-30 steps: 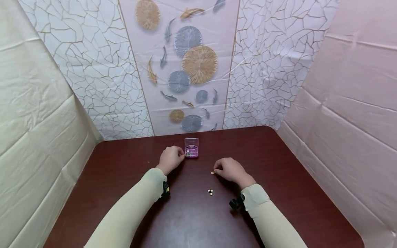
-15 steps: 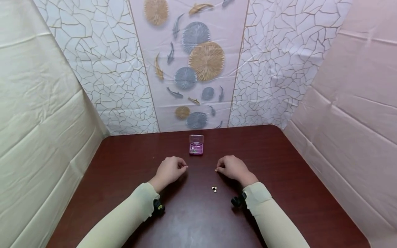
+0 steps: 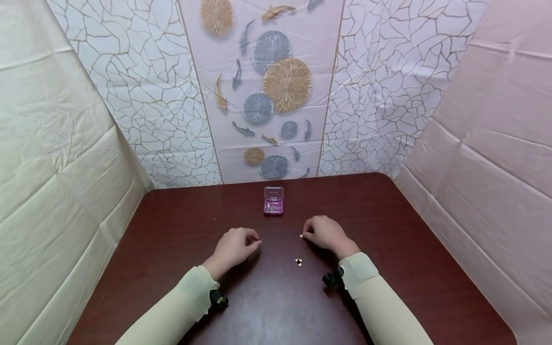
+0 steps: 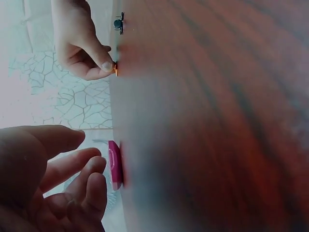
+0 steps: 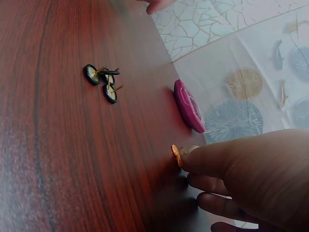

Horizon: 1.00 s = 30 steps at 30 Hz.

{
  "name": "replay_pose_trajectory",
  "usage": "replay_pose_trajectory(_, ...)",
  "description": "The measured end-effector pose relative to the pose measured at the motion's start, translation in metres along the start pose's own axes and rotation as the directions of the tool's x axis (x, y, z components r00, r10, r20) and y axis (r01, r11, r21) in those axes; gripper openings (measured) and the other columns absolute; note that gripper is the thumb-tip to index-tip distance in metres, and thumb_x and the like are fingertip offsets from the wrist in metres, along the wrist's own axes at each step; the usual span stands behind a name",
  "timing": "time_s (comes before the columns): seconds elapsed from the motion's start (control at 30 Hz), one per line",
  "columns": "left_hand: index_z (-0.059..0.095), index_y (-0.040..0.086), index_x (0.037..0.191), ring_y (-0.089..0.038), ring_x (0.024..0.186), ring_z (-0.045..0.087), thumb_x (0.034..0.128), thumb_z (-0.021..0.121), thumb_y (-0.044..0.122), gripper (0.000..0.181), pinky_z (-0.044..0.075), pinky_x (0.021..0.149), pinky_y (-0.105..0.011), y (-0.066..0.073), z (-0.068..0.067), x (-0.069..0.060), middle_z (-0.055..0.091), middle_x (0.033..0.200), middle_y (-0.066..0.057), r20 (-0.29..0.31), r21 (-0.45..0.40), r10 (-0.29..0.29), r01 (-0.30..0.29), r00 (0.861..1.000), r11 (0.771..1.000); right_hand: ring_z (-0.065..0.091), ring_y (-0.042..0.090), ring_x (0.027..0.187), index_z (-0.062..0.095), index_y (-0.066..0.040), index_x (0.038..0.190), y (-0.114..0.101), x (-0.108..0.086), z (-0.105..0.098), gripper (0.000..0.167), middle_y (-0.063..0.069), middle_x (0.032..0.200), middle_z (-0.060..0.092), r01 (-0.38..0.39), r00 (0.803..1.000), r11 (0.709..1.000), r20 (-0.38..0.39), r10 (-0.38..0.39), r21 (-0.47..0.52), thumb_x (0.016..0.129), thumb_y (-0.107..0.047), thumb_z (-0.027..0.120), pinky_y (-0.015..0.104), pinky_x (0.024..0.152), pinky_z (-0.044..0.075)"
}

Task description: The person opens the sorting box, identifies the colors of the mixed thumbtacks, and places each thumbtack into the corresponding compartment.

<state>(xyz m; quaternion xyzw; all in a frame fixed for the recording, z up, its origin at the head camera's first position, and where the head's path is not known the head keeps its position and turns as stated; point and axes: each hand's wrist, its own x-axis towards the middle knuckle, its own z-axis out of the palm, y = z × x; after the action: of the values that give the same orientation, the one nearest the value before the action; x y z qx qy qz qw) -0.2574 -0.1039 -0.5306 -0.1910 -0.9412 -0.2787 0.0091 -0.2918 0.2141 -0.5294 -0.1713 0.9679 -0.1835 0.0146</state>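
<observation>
My right hand (image 3: 324,233) pinches a small orange-gold thumbtack (image 5: 175,153) between thumb and forefinger, just above the table. Nearer to me lies a cluster of black-rimmed thumbtacks (image 5: 108,83) with gold pins, some pins pointing up. My left hand (image 3: 237,248) hovers low over the table with its fingers loosely bent and nothing in them, thumb apart from the forefinger in the left wrist view. Beyond both hands sits a small magenta case (image 3: 273,207), its clear lid (image 3: 274,192) raised. Small white and green bits show in its compartments, too small to identify.
The dark red-brown table (image 3: 258,306) has its far edge against a patterned cloth backdrop (image 3: 276,86). Pale cloth walls rise at the left and right. Black wrist cameras (image 3: 219,299) sit on both forearms. A tiny pale speck lies left of the case.
My left hand has drawn back from the case toward me, its thumb now farther from the forefinger. My right hand stays nearly in place with its thumbtack. The head view has shifted slightly.
</observation>
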Motion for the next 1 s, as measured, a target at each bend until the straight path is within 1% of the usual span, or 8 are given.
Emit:
replay_pose_trajectory(0.1, 0.082, 0.026, 0.099, -0.004, 0.069, 0.061, 0.1024, 0.079, 0.03, 0.006, 0.055, 0.068, -0.034, -0.004, 0.0, -0.004, 0.069, 0.08, 0.018, -0.005, 0.0, -0.008, 0.008, 1.0, 1.0, 0.059, 0.013, 0.07, 0.075, -0.027, 0.084, -0.002, 0.004, 0.0, 0.019, -0.011, 0.082, 0.068, 0.0, 1.0, 1.0, 0.003, 0.0, 0.0, 0.102, -0.025, 0.08, 0.041, 0.075, 0.055)
replay_pose_trajectory(0.23, 0.081, 0.026, 0.099, -0.004, 0.068, 0.06, 0.1025, 0.079, 0.029, 0.006, 0.054, 0.067, -0.034, -0.009, -0.002, -0.008, 0.068, 0.079, 0.018, -0.009, 0.002, -0.012, 0.012, 1.0, 1.0, 0.062, 0.014, 0.075, 0.076, -0.025, 0.085, -0.004, 0.012, -0.005, 0.017, -0.009, 0.086, 0.069, 0.002, 1.0, 1.0, -0.014, -0.002, 0.002, 0.102, -0.025, 0.08, 0.044, 0.079, 0.058)
replay_pose_trajectory(0.33, 0.082, 0.026, 0.098, -0.004, 0.068, 0.061, 0.1022, 0.08, 0.029, 0.005, 0.054, 0.067, -0.034, -0.01, -0.005, -0.009, 0.068, 0.079, 0.018, -0.022, 0.006, -0.015, 0.015, 1.0, 1.0, 0.064, 0.015, 0.078, 0.075, -0.025, 0.086, -0.006, 0.02, -0.009, 0.017, -0.007, 0.088, 0.07, 0.004, 0.999, 1.0, -0.033, -0.004, -0.006, 0.102, -0.025, 0.081, 0.045, 0.082, 0.059)
replay_pose_trajectory(0.53, 0.082, 0.025, 0.097, -0.004, 0.069, 0.061, 0.1017, 0.08, 0.03, 0.007, 0.054, 0.066, -0.034, -0.015, -0.009, -0.008, 0.069, 0.08, 0.018, -0.05, 0.028, -0.024, 0.026, 0.998, 0.999, 0.063, 0.016, 0.079, 0.076, -0.024, 0.087, -0.013, 0.039, -0.016, 0.016, -0.005, 0.091, 0.07, 0.003, 0.999, 1.0, -0.045, -0.003, -0.002, 0.103, -0.027, 0.08, 0.045, 0.08, 0.058)
replay_pose_trajectory(0.67, 0.082, 0.024, 0.098, -0.004, 0.069, 0.061, 0.1018, 0.08, 0.03, 0.008, 0.054, 0.066, -0.033, -0.018, -0.009, -0.009, 0.069, 0.081, 0.017, -0.047, 0.03, -0.011, 0.012, 0.999, 0.999, 0.064, 0.017, 0.079, 0.076, -0.023, 0.089, -0.018, 0.051, -0.02, 0.015, -0.005, 0.092, 0.072, 0.017, 0.998, 1.0, -0.06, -0.017, 0.003, 0.103, -0.026, 0.08, 0.045, 0.079, 0.058)
replay_pose_trajectory(0.8, 0.082, 0.022, 0.099, -0.004, 0.07, 0.061, 0.1019, 0.08, 0.031, 0.009, 0.055, 0.067, -0.034, -0.018, -0.011, -0.011, 0.069, 0.083, 0.016, -0.039, 0.029, -0.014, 0.015, 0.999, 0.999, 0.066, 0.017, 0.08, 0.077, -0.022, 0.09, -0.023, 0.062, -0.022, 0.014, -0.004, 0.094, 0.074, 0.036, 0.997, 0.999, -0.067, -0.036, -0.002, 0.104, -0.025, 0.079, 0.047, 0.079, 0.058)
replay_pose_trajectory(0.9, 0.082, 0.023, 0.1, -0.004, 0.071, 0.061, 0.1019, 0.08, 0.031, 0.009, 0.055, 0.068, -0.033, -0.017, -0.013, -0.013, 0.07, 0.084, 0.016, -0.028, 0.037, -0.017, 0.018, 0.999, 0.999, 0.067, 0.017, 0.08, 0.078, -0.022, 0.091, -0.026, 0.069, -0.023, 0.013, -0.004, 0.095, 0.074, 0.032, 0.997, 0.999, -0.069, -0.032, -0.004, 0.103, -0.026, 0.079, 0.047, 0.079, 0.059)
replay_pose_trajectory(1.0, 0.082, 0.024, 0.1, -0.004, 0.072, 0.062, 0.1013, 0.08, 0.031, 0.007, 0.055, 0.068, -0.033, -0.016, -0.014, -0.015, 0.071, 0.085, 0.016, -0.022, 0.058, -0.004, 0.005, 1.0, 0.998, 0.066, 0.017, 0.08, 0.079, -0.022, 0.092, -0.029, 0.076, -0.023, 0.012, -0.003, 0.096, 0.075, 0.022, 0.997, 1.0, -0.071, -0.022, 0.001, 0.103, -0.027, 0.08, 0.046, 0.079, 0.059)
